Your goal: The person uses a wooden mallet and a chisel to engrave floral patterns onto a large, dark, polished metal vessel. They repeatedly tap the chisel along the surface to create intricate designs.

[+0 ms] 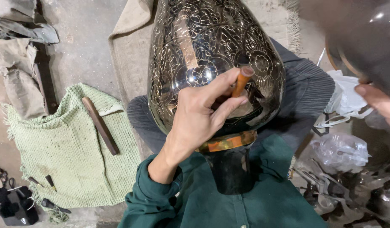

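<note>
Glossy black engraved vase, left hand pinching wooden-handled tool; right hand blurred, grip unclear.

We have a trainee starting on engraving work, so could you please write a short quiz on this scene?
1. True or false: the left hand holds a copper-coloured tool against the engraved vase.
2. What lies on the green knitted cloth? A) a long wooden stick B) a saw C) a paintbrush
3. Fill in: the sleeve on that arm is dark ___.
Key: 1 true; 2 A; 3 green.
</note>
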